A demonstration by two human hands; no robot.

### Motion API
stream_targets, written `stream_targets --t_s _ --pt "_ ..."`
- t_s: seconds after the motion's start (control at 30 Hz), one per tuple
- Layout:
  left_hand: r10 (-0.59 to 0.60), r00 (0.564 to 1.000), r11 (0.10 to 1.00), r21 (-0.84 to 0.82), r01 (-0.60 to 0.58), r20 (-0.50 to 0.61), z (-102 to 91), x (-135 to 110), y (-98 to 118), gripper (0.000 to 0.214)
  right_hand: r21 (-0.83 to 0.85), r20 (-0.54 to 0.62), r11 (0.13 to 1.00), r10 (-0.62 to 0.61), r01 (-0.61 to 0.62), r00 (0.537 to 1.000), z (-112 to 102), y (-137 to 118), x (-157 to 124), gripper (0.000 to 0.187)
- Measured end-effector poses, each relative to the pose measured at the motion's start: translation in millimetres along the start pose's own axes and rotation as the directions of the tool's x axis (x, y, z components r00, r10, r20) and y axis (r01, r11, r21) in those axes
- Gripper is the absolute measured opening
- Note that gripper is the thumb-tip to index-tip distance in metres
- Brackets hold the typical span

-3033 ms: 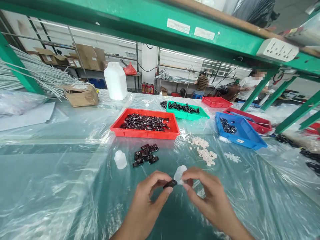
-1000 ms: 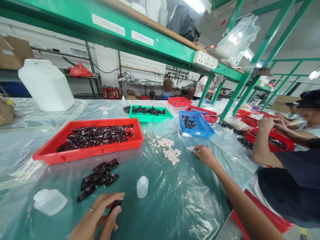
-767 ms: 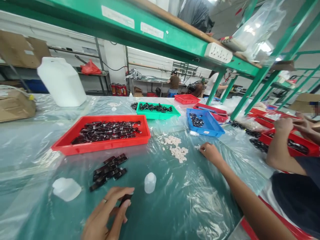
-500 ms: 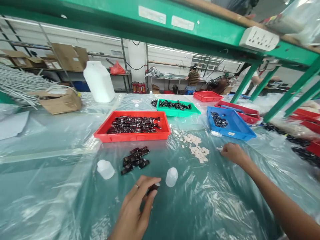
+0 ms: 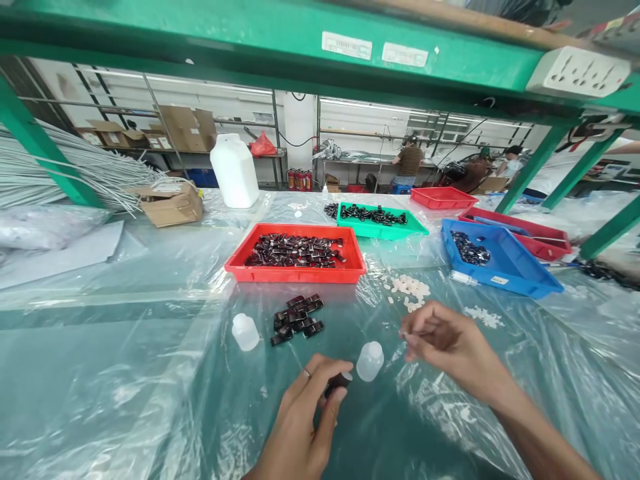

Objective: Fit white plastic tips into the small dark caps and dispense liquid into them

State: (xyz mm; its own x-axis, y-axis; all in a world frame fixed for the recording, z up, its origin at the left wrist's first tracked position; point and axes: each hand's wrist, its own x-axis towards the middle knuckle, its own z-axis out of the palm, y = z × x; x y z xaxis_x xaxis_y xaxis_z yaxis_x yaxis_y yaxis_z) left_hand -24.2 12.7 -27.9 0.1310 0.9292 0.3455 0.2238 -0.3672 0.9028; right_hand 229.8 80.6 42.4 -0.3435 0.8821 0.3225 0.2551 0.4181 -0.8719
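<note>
My left hand (image 5: 305, 417) pinches a small black part (image 5: 339, 382) between thumb and forefinger, low over the plastic-covered table. My right hand (image 5: 447, 343) hovers to its right with fingers pinched together on something tiny that I cannot make out. A small white bottle (image 5: 370, 361) stands between the two hands. A loose pile of black parts (image 5: 297, 319) lies just beyond my left hand, with another small white bottle (image 5: 245, 331) to its left. Small white pieces (image 5: 410, 289) lie scattered beyond my right hand.
A red tray (image 5: 295, 272) of black parts sits mid-table; a green tray (image 5: 383, 230), blue tray (image 5: 505, 267) and further red trays (image 5: 443, 197) stand behind and right. A white jug (image 5: 233, 170) and cardboard box (image 5: 173, 203) are far left. A green shelf frame (image 5: 300, 47) hangs overhead.
My right hand has drawn back from the white pieces at the right toward my left hand, fingers now pinched. The view has swung back left; the neighbouring worker is out of sight.
</note>
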Motion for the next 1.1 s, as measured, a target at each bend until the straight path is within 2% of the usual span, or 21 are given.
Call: stream_targets --t_s 0.07,0.1,0.23,0.37,0.67,1.1 --pt "-0.006 1.000 1.000 -0.029 0.005 -0.024 -0.4 -0.1 2.0 0.025 0.041 0.032 0.997 -0.068 0.066 0.997 24.0 -14.7 6.7 0.006" --pt "-0.005 0.999 0.999 -0.046 0.003 -0.037 -0.6 -0.3 3.3 0.025 0.048 0.038 0.993 -0.105 0.103 0.994 34.9 -20.4 8.4 0.006" --pt "0.035 0.995 0.992 -0.115 -0.045 -0.088 -0.7 -2.4 8.8 0.025 0.020 -0.013 0.969 -0.245 0.245 0.969 70.2 -31.1 3.6 0.024" --pt "0.054 0.990 0.983 -0.167 -0.075 -0.129 -0.2 -5.9 11.5 0.025 -0.040 -0.102 0.949 -0.314 0.311 0.944 89.9 -29.7 -7.7 0.032" --pt "0.066 0.986 0.963 -0.248 -0.102 -0.151 2.0 -8.4 9.1 0.019 -0.124 -0.133 0.932 -0.357 0.342 0.925 96.5 -28.0 -14.8 0.030" --pt "0.003 0.981 0.929 -0.362 -0.074 -0.194 8.2 -12.3 9.4 0.016 -0.055 -0.107 0.957 -0.289 0.284 0.951 103.0 -16.9 -23.9 0.027"
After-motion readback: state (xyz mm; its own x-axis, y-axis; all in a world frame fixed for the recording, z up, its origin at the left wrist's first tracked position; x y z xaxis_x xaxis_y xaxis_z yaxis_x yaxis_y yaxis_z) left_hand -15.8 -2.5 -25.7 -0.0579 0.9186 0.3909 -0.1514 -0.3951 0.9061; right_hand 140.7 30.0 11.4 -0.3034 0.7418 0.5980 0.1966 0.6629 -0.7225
